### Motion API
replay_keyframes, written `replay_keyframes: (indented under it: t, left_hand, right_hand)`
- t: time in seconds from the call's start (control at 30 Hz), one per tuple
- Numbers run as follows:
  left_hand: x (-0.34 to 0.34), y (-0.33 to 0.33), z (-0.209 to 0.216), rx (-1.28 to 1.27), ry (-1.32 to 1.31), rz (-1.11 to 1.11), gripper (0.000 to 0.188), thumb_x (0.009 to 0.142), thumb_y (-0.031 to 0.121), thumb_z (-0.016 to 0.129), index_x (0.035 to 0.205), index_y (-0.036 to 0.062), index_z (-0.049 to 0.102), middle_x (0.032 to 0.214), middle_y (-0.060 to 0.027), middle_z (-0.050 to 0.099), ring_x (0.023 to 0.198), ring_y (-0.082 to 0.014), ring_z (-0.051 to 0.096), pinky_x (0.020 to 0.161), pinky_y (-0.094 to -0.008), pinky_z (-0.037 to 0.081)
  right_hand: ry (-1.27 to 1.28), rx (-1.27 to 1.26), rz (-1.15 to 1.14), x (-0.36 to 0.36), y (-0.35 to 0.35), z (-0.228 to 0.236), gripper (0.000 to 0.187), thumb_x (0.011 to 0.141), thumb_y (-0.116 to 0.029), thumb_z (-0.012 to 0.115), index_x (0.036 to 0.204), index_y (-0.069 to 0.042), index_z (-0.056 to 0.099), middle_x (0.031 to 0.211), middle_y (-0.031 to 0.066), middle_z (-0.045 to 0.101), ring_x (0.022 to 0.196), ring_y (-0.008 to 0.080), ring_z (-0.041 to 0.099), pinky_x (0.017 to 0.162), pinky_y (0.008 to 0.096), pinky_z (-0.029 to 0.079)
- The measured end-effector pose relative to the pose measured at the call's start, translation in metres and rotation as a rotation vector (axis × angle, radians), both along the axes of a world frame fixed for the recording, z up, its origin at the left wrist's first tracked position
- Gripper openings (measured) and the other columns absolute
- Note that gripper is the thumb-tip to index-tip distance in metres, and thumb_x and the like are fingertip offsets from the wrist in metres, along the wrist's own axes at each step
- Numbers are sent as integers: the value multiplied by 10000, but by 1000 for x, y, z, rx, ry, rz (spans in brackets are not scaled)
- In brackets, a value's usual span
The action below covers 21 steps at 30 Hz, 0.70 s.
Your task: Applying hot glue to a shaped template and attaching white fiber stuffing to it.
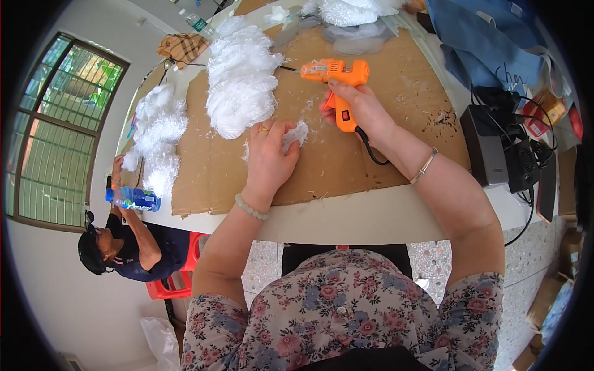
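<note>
My right hand (362, 102) is wrapped round the handle of an orange hot glue gun (344, 114), its nozzle pointing left. A black cord runs from the handle's base. Bent fingers of my left hand (270, 148) press on a small piece of white fluffy material (297, 136) lying on the brown cardboard (346, 170); the hand hides part of that piece. Just beyond my left hand lies a long, ruffled bundle of white fluffy material (240, 80). The glue gun is above the cardboard, to the right of both.
Across the table's left end, a seated person (133, 244) handles another white fluffy bundle (159, 133) beside a blue-labelled bottle (133, 199). Black boxes and tangled cables (495, 142) occupy the right edge, below a blue bag (489, 43). Grey and white netting (356, 31) lies at the far side.
</note>
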State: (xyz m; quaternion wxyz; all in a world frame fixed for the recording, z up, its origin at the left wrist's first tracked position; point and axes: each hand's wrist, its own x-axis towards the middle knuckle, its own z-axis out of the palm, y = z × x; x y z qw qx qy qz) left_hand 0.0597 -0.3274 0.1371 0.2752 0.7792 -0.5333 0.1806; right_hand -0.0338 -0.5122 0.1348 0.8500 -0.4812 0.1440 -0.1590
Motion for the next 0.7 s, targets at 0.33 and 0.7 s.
replay_keyframes:
  t: [0.33,0.7]
  left_hand:
    - [-1,-4,27,221,-241,-216,192,633,-9,640,777,109,684,899,-40,591,953,-264,531,874,-421,380]
    - [27,-4,16,90,284,-8,84,729,67,668,809,41,672,735,-70,612,776,-267,514,688,-337,443]
  right_hand:
    - [13,41,-15,-2,-1,4,249,942,-277,515,940,-31,558,798,80,632,710,150,615,613,288,514]
    - [8,34,-11,-4,-1,5,257,945,-279,505,944,-27,556,816,78,632,718,150,614,624,291,520]
